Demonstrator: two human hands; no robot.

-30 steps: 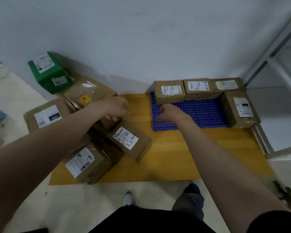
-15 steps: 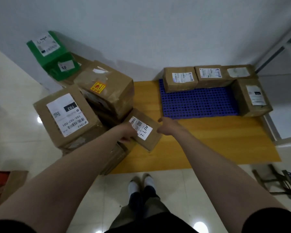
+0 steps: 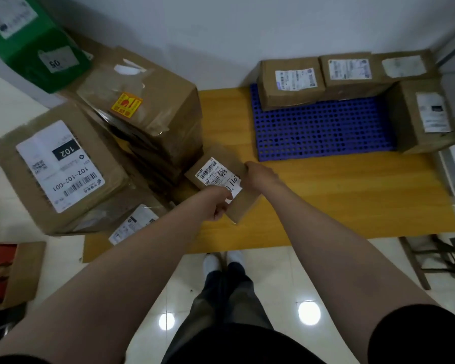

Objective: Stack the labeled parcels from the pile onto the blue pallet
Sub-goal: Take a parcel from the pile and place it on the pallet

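A small flat brown parcel with a white barcode label sits at the right edge of the pile, over the yellow board. My left hand grips its near corner and my right hand holds its far right edge. The blue perforated pallet lies to the upper right. Three labeled parcels line its back edge along the wall, and one taller parcel stands at its right end. The pile on the left holds a big box marked 102 and a taped box with a yellow sticker.
A green box leans on the wall at top left. Another labeled parcel lies low in the pile. A red-and-brown paper bag lies on the tiles at left, and a dark stool frame stands at right. My feet touch the yellow board.
The view has tilted further down and closer to the pile. Both hands have closed onto the small labeled parcel, which has turned slightly and shifted toward me.
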